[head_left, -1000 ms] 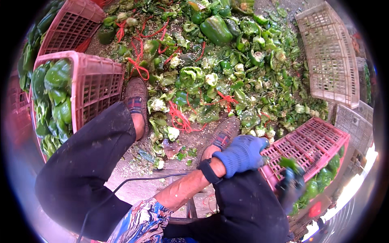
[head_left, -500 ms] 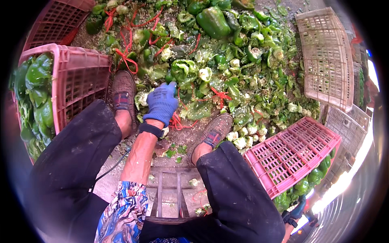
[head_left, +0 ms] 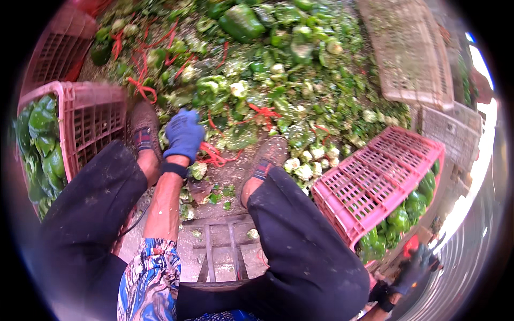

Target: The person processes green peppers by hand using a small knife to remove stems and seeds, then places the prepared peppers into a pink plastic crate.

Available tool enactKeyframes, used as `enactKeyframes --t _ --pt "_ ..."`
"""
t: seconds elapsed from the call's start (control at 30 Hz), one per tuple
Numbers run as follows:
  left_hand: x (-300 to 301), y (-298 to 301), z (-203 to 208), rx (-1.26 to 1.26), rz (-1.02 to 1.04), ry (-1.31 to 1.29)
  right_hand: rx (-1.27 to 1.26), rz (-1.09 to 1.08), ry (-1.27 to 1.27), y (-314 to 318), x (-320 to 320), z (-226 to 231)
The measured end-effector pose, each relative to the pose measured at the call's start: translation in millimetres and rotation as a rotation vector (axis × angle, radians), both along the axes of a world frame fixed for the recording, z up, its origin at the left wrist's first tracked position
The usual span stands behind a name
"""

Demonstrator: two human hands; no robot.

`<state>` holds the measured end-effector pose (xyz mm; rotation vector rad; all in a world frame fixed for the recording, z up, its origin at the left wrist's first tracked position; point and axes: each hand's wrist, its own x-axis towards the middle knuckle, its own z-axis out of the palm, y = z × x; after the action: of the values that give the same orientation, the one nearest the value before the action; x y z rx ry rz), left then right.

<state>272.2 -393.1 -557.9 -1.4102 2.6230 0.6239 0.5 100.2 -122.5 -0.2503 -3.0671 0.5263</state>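
My left hand (head_left: pixel 183 134), in a blue knit glove, is over the floor between my shoes. Its fingers curl inward, and the glove hides whatever they may hold. Green pepper trimmings (head_left: pixel 206 93) and red ties (head_left: pixel 214 155) lie around it. Far to the lower right, my right hand (head_left: pixel 415 270), in a dark glove, is blurred beside the crate of green peppers (head_left: pixel 399 218). A small red thing (head_left: pixel 411 246) shows at its fingers; I cannot tell whether it is held. A whole green pepper (head_left: pixel 242 22) lies on the heap ahead.
A pink crate (head_left: pixel 93 115) with green peppers stands at my left, another pink crate (head_left: pixel 59 45) behind it. On the right are a tipped pink crate (head_left: pixel 380 176) and pale crates (head_left: pixel 409 53). My shoes (head_left: pixel 270 152) flank a slatted wooden frame (head_left: pixel 219 251).
The view has shifted, so the scene sits further left and partly lower. My right hand shows more fully, with a red thing beside it. My left hand stays low over the trimmings.
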Motion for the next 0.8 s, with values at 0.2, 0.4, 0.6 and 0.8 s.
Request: enactKeyframes --t 0.2,0.4,0.6,0.8 --pt "23.4 -23.2 42.9 0.662 0.436 0.507 -0.224 0.593 -0.035 -133.6 41.6 -84.3" --pt "-87.8 41.7 180.9 1.126 0.021 0.806 -0.517 0.868 -0.383 -227.5 38.6 -154.6" --pt "-215.3 99.1 253.8 1.118 -0.672 0.677 -0.786 0.394 -0.376 -189.2 11.1 -125.2" --pt "-208.4 42.1 228.1 0.905 -0.688 0.460 -0.764 0.209 -0.067 -92.5 12.8 -79.5"
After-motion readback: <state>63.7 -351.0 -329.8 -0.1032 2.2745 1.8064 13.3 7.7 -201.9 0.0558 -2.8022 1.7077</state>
